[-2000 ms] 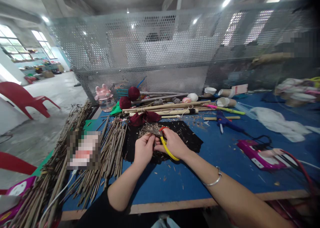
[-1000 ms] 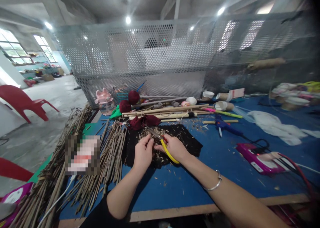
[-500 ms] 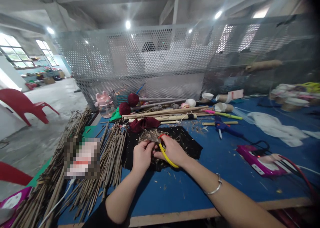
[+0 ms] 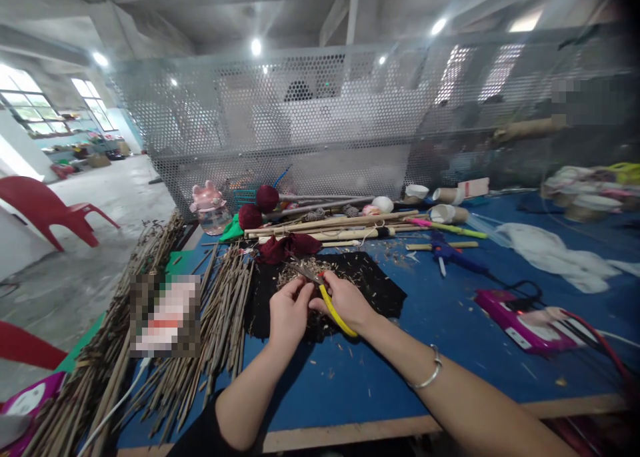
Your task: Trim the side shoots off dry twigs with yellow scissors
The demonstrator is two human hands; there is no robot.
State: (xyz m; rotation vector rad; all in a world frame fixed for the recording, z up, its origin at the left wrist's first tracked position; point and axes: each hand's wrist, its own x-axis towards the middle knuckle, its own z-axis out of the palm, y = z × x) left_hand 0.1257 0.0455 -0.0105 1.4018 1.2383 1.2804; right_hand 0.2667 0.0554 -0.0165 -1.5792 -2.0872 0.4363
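Over a black cloth (image 4: 385, 297) strewn with chopped plant bits, both my hands are close together. My right hand (image 4: 346, 302) is closed around scissors (image 4: 334, 313) with a yellow handle loop; a little red shows by the thumb. Their metal blades point away to the upper left, above the left fingertips. My left hand (image 4: 290, 310) has its thumb and fingers pinched together just left of the scissors. Whatever sits between those fingertips is too small or hidden to make out. A pile of pale clippings (image 4: 320, 267) lies just beyond the hands.
Left of the cloth lie many thin dry sticks (image 4: 220, 310) and darker dried stalks (image 4: 115, 317). Dark red fabric (image 4: 287, 247) and bamboo rods (image 4: 335, 227) lie behind. To the right are a blue glue gun (image 4: 447, 250), a purple power strip (image 4: 520, 320) and white plastic (image 4: 555, 253).
The scissors have turned slightly, with more of the blades showing and less of the red handle. My left hand has shifted slightly to the right.
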